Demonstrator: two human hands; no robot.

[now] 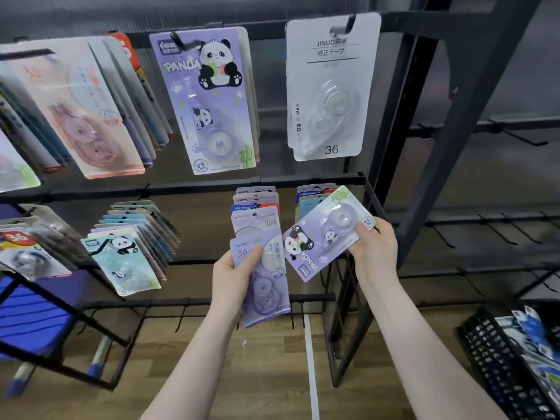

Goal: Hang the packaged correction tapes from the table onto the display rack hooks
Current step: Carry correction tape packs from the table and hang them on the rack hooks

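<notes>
Left hand (235, 272): grips lilac pack (263, 286), thumb across its face. Right hand (374, 247): pinches panda pack (321, 234) by one end, right of the lilac pack. Both probably light, stiff card, slippery blister; take by card edges, hang-hole free.

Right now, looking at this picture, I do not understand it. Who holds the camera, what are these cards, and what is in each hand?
There is no machine here. The single picture comes from a camera worn on a person's head, looking forward and down, so you see their own two arms. The left hand grips a purple 36 pack, a packaged correction tape. The right hand pinches a purple panda pack, turned upside down. In front stands a black display rack with hooks. A matching hung panda pack and a white JINUO pack hang on its top row. A black basket with more packs sits at lower right.
</notes>
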